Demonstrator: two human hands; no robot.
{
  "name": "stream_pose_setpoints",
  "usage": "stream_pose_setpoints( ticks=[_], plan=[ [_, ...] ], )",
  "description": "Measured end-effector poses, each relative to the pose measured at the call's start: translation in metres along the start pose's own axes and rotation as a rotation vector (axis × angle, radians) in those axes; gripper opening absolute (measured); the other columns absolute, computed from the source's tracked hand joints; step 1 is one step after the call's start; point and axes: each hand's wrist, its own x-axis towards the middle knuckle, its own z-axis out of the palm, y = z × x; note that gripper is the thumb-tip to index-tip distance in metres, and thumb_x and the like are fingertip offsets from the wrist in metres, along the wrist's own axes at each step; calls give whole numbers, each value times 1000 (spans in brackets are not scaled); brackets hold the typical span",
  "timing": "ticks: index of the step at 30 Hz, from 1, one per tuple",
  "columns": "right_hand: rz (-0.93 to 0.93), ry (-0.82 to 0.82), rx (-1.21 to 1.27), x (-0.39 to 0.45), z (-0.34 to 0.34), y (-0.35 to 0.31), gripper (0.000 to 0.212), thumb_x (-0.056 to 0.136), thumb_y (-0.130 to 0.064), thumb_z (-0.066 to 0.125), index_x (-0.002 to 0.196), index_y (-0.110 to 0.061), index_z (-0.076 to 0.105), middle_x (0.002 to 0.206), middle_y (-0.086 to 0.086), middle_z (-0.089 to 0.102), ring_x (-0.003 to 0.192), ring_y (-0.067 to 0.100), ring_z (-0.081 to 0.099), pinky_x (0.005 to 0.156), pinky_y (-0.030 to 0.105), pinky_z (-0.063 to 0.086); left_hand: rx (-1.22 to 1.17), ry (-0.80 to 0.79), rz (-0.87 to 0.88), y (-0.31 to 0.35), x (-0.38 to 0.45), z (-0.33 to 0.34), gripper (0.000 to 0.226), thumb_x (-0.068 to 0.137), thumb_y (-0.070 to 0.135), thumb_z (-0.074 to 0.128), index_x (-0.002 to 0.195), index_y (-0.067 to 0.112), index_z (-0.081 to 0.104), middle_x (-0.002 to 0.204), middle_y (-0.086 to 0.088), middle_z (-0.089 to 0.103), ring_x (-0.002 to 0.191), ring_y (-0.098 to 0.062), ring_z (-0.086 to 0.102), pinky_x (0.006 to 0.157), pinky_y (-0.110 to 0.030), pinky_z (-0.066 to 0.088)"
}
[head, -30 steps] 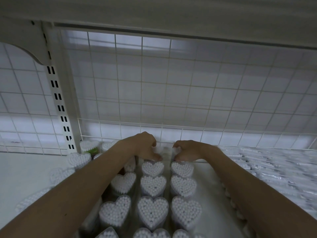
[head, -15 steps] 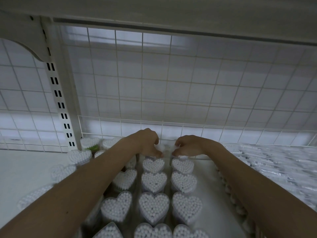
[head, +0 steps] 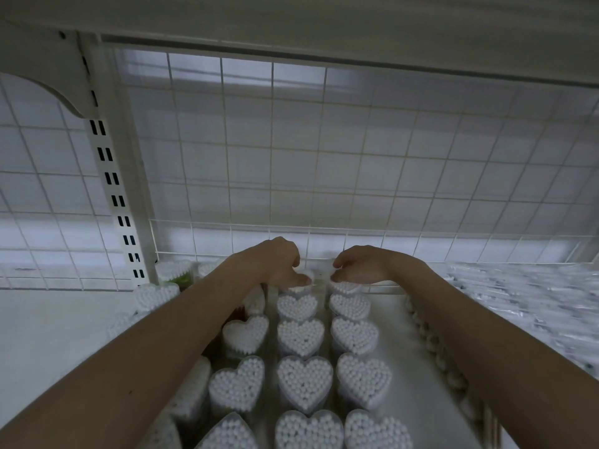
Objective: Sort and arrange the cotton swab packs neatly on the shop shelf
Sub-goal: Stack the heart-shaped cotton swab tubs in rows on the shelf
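Heart-shaped clear packs of white cotton swabs line the white shelf; left hand and right hand pinch the rearmost packs by the wire grid backing.

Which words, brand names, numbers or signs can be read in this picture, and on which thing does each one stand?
None can be read.
Heart-shaped cotton swab packs: only white swab tips show; no label faces the camera.
Clear-wrapped packs at right: too blurred to show any print.
Slotted shelf upright: only slots, no numbers.
Left hand and right hand cover the rearmost packs.
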Motion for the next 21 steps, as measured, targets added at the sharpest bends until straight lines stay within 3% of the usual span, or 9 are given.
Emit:
stream_pose_setpoints(
  ticks=[5,14,21],
  plan=[
    [1,94,55,-14,-5,-8,44,91,-38,49,131,-19,50,139,-1,46,126,18,42,100,27,32,-4,47,40,-6,-13,-11,53,90,47,51,125,8,54,129,-7,53,115,-20,49,96,-30,41],
    [-127,283,117,-68,8,-41,39,93,-33,49,130,-19,50,131,-2,51,112,13,48,86,19,31,-35,176,42,6,-70,-17,41,92,38,50,126,15,54,129,-1,53,113,-17,51,94,-28,40],
    [-320,392,139,-122,35,-88,37,91,-33,50,126,-21,52,123,-2,53,110,15,49,91,25,37,-65,248,-52,20,-156,-9,31,93,34,49,117,18,61,114,0,60,104,-18,54,90,-34,44]
  ],
)
